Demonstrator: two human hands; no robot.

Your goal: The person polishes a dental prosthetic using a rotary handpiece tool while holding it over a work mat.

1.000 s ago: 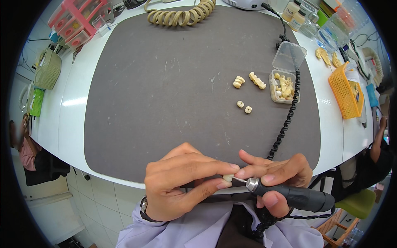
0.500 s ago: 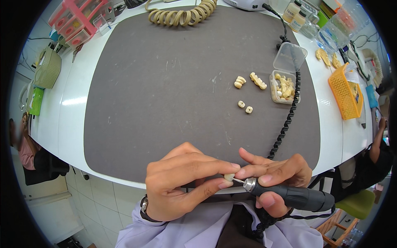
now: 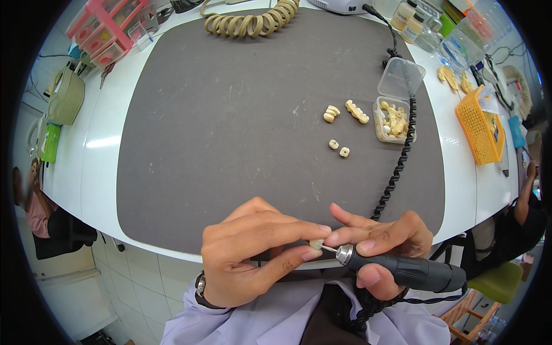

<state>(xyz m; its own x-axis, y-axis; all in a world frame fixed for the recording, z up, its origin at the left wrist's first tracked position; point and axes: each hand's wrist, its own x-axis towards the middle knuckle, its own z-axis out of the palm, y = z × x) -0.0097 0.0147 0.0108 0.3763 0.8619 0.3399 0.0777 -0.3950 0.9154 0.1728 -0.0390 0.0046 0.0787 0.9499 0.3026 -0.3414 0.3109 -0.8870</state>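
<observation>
Two hands: the bare left hand (image 3: 236,253) and right hand (image 3: 405,233), close together at the near edge of a white bench (image 3: 95,178) with a grey mat (image 3: 230,144).
Left fingers (image 3: 287,232): thumb and forefinger nearly closed, pinching a small tooth (image 3: 315,244) between their tips.
Right fingers (image 3: 368,247): curled around a black handpiece (image 3: 411,272), parted only by its thickness.
Tooth: pale, at the left fingertips; the handpiece's thin metal bit (image 3: 329,249) reaches its right side.
Watch (image 3: 200,286): on the left wrist, behind the left fingers.
Cord (image 3: 397,178): black, coiled, running over the mat from just beyond the right fingers to the far right.
Loose teeth (image 3: 333,144): two, side by side, beyond the fingers; two joined pieces (image 3: 357,112) lie farther off.
Box (image 3: 379,127): clear, its lid (image 3: 397,77) open, well beyond the right fingers, holding tooth-like pieces; the cord passes over its right side.
Hose (image 3: 247,26): beige, coiled, far beyond the left fingers.
Basket (image 3: 480,129): orange, well right of the fingers and farther off.
Drawers (image 3: 98,34): pink and clear, far left of the fingers.
</observation>
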